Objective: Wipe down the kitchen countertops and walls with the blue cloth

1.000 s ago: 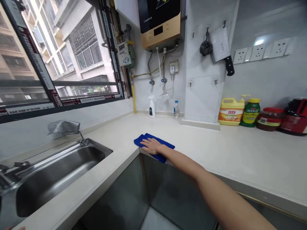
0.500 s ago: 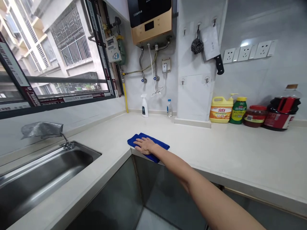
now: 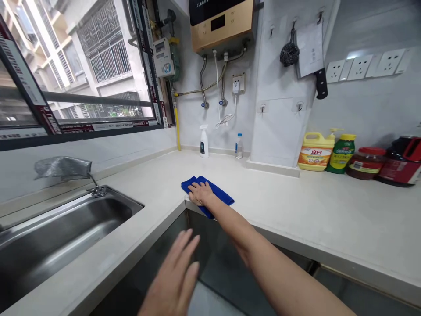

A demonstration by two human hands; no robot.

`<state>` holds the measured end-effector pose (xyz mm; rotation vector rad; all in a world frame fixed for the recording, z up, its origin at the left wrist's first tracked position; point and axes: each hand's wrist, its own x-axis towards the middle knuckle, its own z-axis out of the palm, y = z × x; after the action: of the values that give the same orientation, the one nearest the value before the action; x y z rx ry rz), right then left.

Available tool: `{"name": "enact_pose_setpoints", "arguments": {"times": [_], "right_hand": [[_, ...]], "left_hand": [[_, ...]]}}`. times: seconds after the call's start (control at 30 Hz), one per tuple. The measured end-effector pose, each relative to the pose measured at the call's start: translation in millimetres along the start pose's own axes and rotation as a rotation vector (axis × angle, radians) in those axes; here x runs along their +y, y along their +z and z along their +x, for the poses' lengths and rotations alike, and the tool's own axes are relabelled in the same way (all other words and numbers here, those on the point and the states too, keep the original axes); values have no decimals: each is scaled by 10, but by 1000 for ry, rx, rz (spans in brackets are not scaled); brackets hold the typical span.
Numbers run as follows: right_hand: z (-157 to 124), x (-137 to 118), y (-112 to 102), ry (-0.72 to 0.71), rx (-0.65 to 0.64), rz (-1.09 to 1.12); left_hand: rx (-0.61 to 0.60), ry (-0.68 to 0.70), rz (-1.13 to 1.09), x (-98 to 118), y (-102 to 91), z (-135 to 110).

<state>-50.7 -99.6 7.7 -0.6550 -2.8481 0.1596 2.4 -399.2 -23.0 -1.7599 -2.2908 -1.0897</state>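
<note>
Bright daylight via window [image 3: 108, 66], pic. L; outdoors nr. washed out.
Glare spot on wall [image 3: 363, 28] at R; soft sheen in sink [image 3: 88, 232]; cabinets [image 3: 226, 254] under surface [image 3: 279, 193] dim; L grip [image 3: 173, 281] motion-blurred; bg fairly sharp; wide-angle stretch twd edges.

Cloth [image 3: 219, 193] on the counter [image 3: 279, 197], sink [image 3: 95, 221] left of it, spray bottle [image 3: 204, 144] behind, jug [image 3: 315, 153] behind and right.

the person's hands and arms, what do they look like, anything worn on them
Both are bare human hands: the right hand shows no glove, and its forearm has no sleeve, watch or bracelet in view. The left hand is ungloved too, but blurred and cut off by the frame.
</note>
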Motion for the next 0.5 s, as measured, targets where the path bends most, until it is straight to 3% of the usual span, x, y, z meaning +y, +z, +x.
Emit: {"name": "enact_pose_setpoints", "arguments": {"times": [0.1, 0.2, 0.4, 0.5], "right_hand": [[-17, -19, -9, 6, 15, -7], [-14, -17, -8, 15, 22, -3], [3, 1, -7, 6, 23, 12], [2, 4, -5, 8, 24, 24]], "left_hand": [[23, 91, -141, 582, 323, 354], [107, 62, -313, 948, 538, 531], [282, 38, -303, 1172, 777, 481], [225, -15, -380, 1280, 745, 411]]}}
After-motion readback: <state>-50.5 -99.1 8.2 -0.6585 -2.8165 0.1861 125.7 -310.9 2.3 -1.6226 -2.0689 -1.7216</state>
